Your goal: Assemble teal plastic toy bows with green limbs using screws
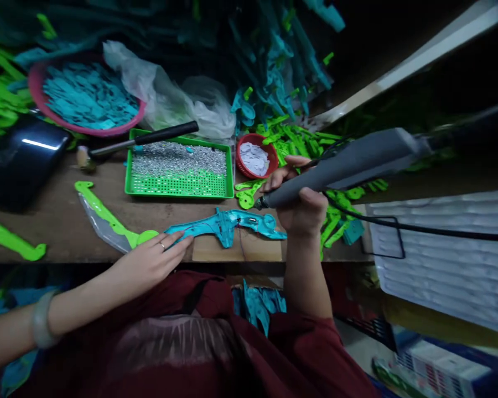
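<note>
A teal plastic half-shell (226,224) with a cross-shaped middle and a hollow inside lies on a piece of cardboard (253,253) at the table's front edge. My left hand (157,254) holds its left end, fingers stretched over it and thumb hidden. Beside that hand lies a lime-green and grey curved toy blade (108,218). In my right hand (301,207), fingers wrapped round, is a grey electric screwdriver (340,166). Its tip points left, above the half-shell's right end and apart from it. Thin wires show on the half-shell.
A green tray (182,190) of small metal screws stands behind, a hammer (149,138) across its corner. Around it are a red basket (257,174) of white pieces, a pink basin (91,131) of teal parts and lime-green parts (290,135). The black cable (440,228) runs right.
</note>
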{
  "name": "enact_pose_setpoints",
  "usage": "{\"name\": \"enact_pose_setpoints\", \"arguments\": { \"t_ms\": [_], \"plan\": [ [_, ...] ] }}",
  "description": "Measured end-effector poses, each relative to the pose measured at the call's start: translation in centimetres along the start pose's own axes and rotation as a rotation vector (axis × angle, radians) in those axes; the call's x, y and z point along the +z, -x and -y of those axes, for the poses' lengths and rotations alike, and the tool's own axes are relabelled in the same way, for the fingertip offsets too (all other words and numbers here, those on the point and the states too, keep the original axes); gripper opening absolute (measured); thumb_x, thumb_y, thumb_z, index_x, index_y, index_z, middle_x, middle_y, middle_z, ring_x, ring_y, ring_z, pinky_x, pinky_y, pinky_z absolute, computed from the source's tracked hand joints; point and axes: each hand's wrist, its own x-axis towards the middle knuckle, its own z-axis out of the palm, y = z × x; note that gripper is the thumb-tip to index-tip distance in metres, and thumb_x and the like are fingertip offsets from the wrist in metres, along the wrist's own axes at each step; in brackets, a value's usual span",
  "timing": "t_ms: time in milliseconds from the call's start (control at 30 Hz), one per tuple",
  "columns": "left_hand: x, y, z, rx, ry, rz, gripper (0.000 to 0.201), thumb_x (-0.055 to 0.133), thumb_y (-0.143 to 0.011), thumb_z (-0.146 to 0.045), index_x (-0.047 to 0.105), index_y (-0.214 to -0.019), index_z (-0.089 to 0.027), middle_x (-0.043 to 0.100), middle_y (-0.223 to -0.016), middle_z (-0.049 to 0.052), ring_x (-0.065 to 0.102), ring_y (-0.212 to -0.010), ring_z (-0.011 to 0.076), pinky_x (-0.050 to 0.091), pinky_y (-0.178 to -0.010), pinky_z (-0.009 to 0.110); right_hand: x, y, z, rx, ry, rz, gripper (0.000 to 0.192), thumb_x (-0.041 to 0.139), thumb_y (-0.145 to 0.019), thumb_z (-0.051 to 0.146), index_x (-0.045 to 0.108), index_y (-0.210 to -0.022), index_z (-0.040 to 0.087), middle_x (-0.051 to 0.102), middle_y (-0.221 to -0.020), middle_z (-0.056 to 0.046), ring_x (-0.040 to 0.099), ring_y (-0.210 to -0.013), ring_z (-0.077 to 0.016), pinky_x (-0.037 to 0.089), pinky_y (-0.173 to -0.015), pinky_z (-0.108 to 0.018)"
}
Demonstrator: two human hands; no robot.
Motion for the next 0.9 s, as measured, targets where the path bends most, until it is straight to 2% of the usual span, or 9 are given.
{"name": "enact_pose_setpoints", "arguments": {
  "t_ms": [100, 233, 300, 400, 500, 633, 800, 900],
  "plan": [
    [-1.7, 1.3, 0.0, -0.112, -0.010, -0.038, 0.035, 0.042, -0.091, -0.005, 0.065, -0.118, -0.009, 0.060, -0.135, 0.018, 0.056, -0.124, 0.0303, 0.045, -0.103, 0.045, 3.4, -1.0, -0.1, -0.042, -0.083, -0.061, 0.042, 0.053, -0.073, 0.059, 0.052, -0.100, 0.027, 0.043, -0.066, 0.003, 0.052, -0.060, -0.0187, 0.051, -0.063, -0.038],
    [-2.6, 2.4, -1.1, -0.372, -0.059, -0.101, 0.022, 0.053, -0.095, -0.020, 0.067, -0.111, -0.013, 0.067, -0.121, 0.016, 0.062, -0.113, 0.0302, 0.049, -0.099, 0.047, 9.7, -2.8, -0.8, -0.196, -0.159, -0.194, 0.032, 0.055, -0.077, 0.049, 0.047, -0.101, 0.030, 0.034, -0.060, 0.007, 0.044, -0.047, -0.0137, 0.046, -0.052, -0.031],
    [-2.3, 3.2, -1.7, -0.472, -0.070, -0.142, 0.024, 0.057, -0.095, -0.029, 0.067, -0.110, -0.013, 0.070, -0.115, 0.015, 0.065, -0.108, 0.0293, 0.051, -0.097, 0.046, 12.7, -3.3, -1.6, -0.221, -0.227, -0.134, 0.032, 0.053, -0.078, 0.048, 0.043, -0.103, 0.031, 0.034, -0.058, 0.008, 0.042, -0.044, -0.0127, 0.042, -0.047, -0.029],
    [-1.1, 5.0, -2.7, -0.509, -0.073, -0.251, 0.033, 0.065, -0.091, -0.033, 0.065, -0.116, -0.011, 0.070, -0.114, 0.016, 0.066, -0.109, 0.0290, 0.051, -0.100, 0.045, 15.6, -3.4, -3.4, -0.188, -0.231, 0.020, 0.037, 0.051, -0.077, 0.052, 0.040, -0.104, 0.030, 0.035, -0.056, 0.009, 0.042, -0.043, -0.0133, 0.041, -0.044, -0.030],
    [0.2, 6.6, -3.3, -0.513, -0.058, -0.275, 0.034, 0.067, -0.090, -0.023, 0.064, -0.122, -0.014, 0.070, -0.121, 0.013, 0.063, -0.119, 0.0265, 0.043, -0.112, 0.043, 16.9, -3.1, -4.9, -0.163, -0.192, 0.092, 0.042, 0.051, -0.076, 0.056, 0.036, -0.106, 0.030, 0.035, -0.055, 0.009, 0.042, -0.042, -0.0147, 0.041, -0.042, -0.031],
    [1.1, 7.8, -3.0, -0.455, 0.028, -0.270, 0.036, 0.055, -0.091, -0.005, 0.064, -0.125, -0.014, 0.066, -0.130, 0.010, 0.056, -0.130, 0.0230, 0.035, -0.120, 0.038, 17.5, -3.1, -5.8, -0.204, -0.255, 0.135, 0.038, 0.052, -0.077, 0.049, 0.035, -0.106, 0.031, 0.037, -0.055, 0.010, 0.041, -0.040, -0.0144, 0.038, -0.039, -0.029],
    [1.3, 7.9, -1.9, -0.425, 0.138, -0.320, 0.039, 0.056, -0.093, -0.010, 0.062, -0.130, -0.020, 0.066, -0.130, 0.005, 0.059, -0.127, 0.0194, 0.043, -0.115, 0.033, 17.9, -3.1, -6.3, -0.167, -0.180, 0.152, 0.039, 0.051, -0.077, 0.054, 0.034, -0.102, 0.030, 0.034, -0.055, 0.010, 0.042, -0.041, -0.0145, 0.038, -0.040, -0.029],
    [1.1, 8.0, -1.3, -0.433, 0.174, -0.326, 0.040, 0.059, -0.092, -0.012, 0.060, -0.131, -0.019, 0.066, -0.131, 0.006, 0.056, -0.129, 0.0202, 0.040, -0.117, 0.035, 17.7, -2.9, -6.4, -0.185, -0.152, 0.160, 0.037, 0.050, -0.078, 0.055, 0.034, -0.100, 0.031, 0.035, -0.055, 0.010, 0.042, -0.041, -0.0143, 0.039, -0.040, -0.029]
  ]
}}
